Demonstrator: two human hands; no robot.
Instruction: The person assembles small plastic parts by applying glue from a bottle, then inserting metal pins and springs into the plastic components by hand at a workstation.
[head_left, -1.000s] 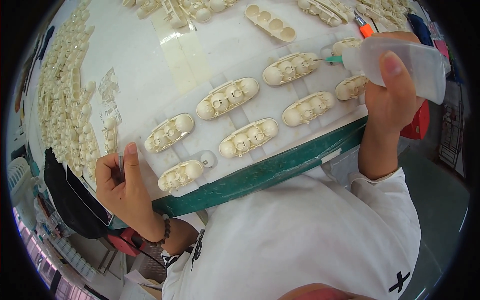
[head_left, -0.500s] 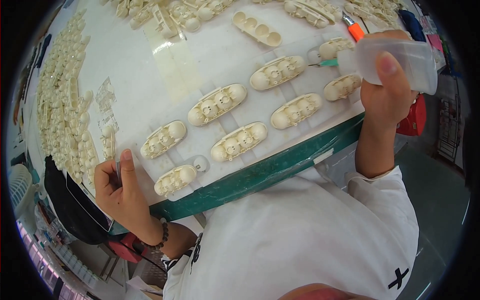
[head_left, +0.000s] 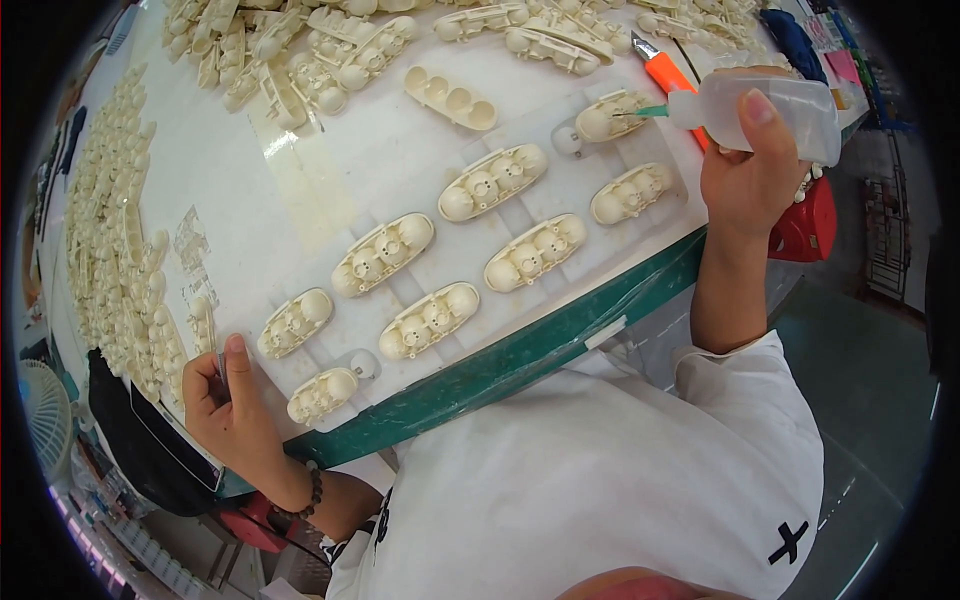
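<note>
My right hand (head_left: 752, 175) grips a translucent squeeze bottle (head_left: 815, 120) lying nearly level. Its thin needle, on a green tip (head_left: 652, 111), points left and reaches over a cream plastic piece (head_left: 596, 126) at the far right of a pale sheet; I cannot tell whether it touches. Several more cream oval pieces with rounded domes, such as one in the back row (head_left: 495, 183) and one in front (head_left: 430, 322), lie in two slanting rows. At the left, my left hand (head_left: 235, 415) pinches slim metal tweezers (head_left: 220, 372), whose tips are by another cream piece (head_left: 201, 322).
Heaps of cream parts lie along the back (head_left: 330, 50) and the left side (head_left: 115, 230). A cream tray with round hollows (head_left: 450, 98) lies behind the rows. An orange craft knife (head_left: 665, 75) is beside the bottle. The table's green edge (head_left: 500, 375) runs in front of me.
The view has shifted, so the table appears farther left. The bottle's needle has moved from beside the far-right piece to over it. My left hand keeps its hold on the tweezers.
</note>
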